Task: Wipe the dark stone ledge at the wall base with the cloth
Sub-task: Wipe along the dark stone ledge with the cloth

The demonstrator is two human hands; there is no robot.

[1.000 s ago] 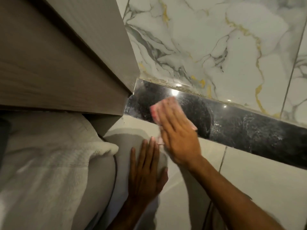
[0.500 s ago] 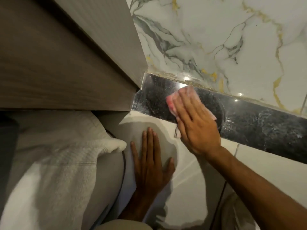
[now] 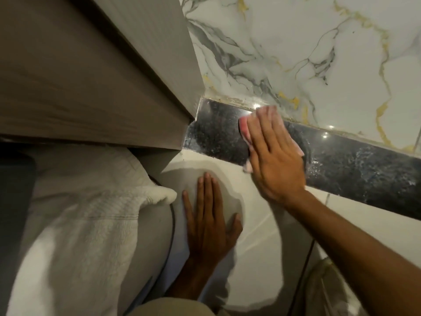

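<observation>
The dark stone ledge (image 3: 355, 169) runs along the base of the white marble wall, glossy with pale smears. My right hand (image 3: 276, 156) lies flat on a pink cloth (image 3: 243, 125), pressing it against the ledge near its left end; most of the cloth is hidden under the palm and fingers. My left hand (image 3: 209, 222) rests flat on the pale floor tile below, fingers spread, holding nothing.
A brown wooden cabinet (image 3: 95, 83) overhangs at the left and meets the ledge's left end. A white quilted bedcover (image 3: 86, 220) hangs at the lower left. The marble wall (image 3: 307, 53) rises above the ledge. Pale floor tiles (image 3: 262, 224) lie below it.
My right hand with the cloth has slid a little to the right and up along the ledge. The left hand stays planted on the floor. The camera has shifted slightly.
</observation>
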